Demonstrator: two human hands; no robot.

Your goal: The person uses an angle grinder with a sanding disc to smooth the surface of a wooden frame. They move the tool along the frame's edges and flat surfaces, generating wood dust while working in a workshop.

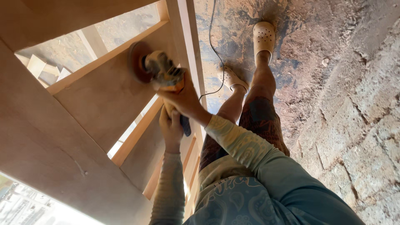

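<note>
Both hands hold the sander (160, 71): right hand (183, 100) clasps its body, left hand (170, 127) grips the handle just nearer, disc (135, 61) pressed against the wooden panel (104, 96) at far left.

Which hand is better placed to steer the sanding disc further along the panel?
Right, probably. The right hand grips the top of the yellow sander, close behind the disc on the wooden panel. The left hand holds the rear handle lower down, more a support.
</note>
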